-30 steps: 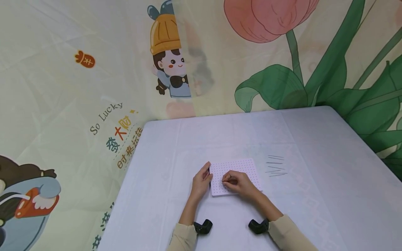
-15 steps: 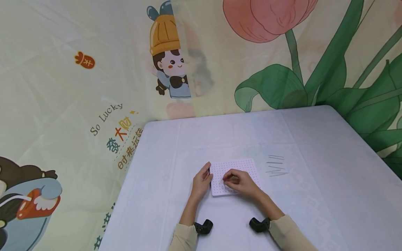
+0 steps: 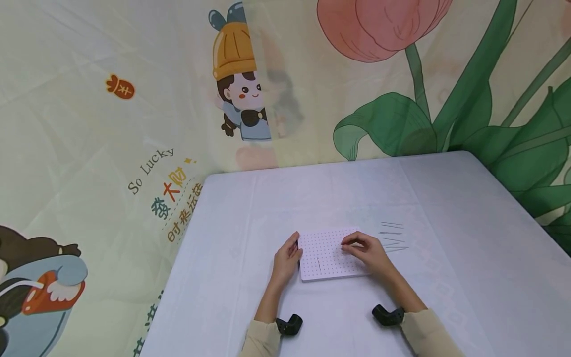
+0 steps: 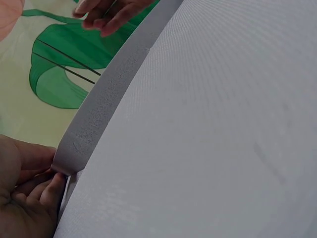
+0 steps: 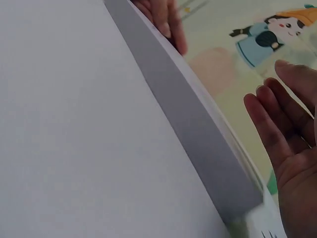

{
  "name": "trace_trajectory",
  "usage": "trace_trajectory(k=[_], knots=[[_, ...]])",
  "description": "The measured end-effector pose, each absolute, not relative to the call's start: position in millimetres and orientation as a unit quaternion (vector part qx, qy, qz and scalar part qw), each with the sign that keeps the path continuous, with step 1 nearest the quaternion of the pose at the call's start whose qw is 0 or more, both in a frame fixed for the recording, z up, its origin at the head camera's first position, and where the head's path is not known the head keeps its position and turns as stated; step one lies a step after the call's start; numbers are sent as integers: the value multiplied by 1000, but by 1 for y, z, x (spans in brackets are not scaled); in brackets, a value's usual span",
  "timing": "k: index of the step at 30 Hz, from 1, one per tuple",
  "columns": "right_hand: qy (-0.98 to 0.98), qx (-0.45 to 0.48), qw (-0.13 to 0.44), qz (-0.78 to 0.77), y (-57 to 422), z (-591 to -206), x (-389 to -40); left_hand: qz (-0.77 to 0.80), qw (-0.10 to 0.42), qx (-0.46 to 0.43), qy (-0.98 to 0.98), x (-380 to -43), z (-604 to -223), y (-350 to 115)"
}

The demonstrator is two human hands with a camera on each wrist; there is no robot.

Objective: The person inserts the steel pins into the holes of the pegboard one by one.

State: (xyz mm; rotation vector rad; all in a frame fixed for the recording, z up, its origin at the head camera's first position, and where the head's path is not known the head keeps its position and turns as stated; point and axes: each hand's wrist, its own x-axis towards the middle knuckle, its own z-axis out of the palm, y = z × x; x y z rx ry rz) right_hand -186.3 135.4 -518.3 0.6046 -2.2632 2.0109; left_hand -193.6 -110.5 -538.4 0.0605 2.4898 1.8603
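A white board (image 3: 330,243) dotted with rows of small holes lies on the table. My left hand (image 3: 285,258) holds it by its left edge; in the left wrist view, the thumb and fingers pinch a corner. Two thin dark sticks (image 4: 69,57) rise from the board in that view, while the head view shows one thin line (image 3: 318,264) near its front left. Over the board's right part hovers my right hand (image 3: 368,253). The right wrist view shows its fingers (image 5: 267,124) loosely bent, apart from the board, with nothing seen between them.
Several thin dark sticks (image 3: 390,232) lie loose on the white tablecloth (image 3: 250,223), just right of the board. Behind the table hangs a printed cloth (image 3: 294,59). A black wrist camera (image 3: 290,325) sits on the left wrist, and another camera (image 3: 387,315) on the right.
My right hand has let go of a thin stick near the board's front left and moved right. That stick now stands uncovered. My left hand has stayed on the board's edge.
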Motion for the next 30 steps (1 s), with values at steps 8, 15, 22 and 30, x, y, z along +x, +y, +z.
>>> trace_trajectory(k=[8, 15, 22, 30], knots=[[-819, 84, 121, 554, 223, -532, -178, 601, 24, 14, 799, -194, -541, -109], [-842, 85, 159, 508, 252, -540, -173, 598, 17, 17, 801, -193, -539, -111], [-856, 121, 166, 474, 255, -550, -177, 598, 22, 14, 801, -194, -539, -111], [-873, 118, 162, 445, 254, -551, -174, 602, 16, 18, 798, -193, -539, -111]])
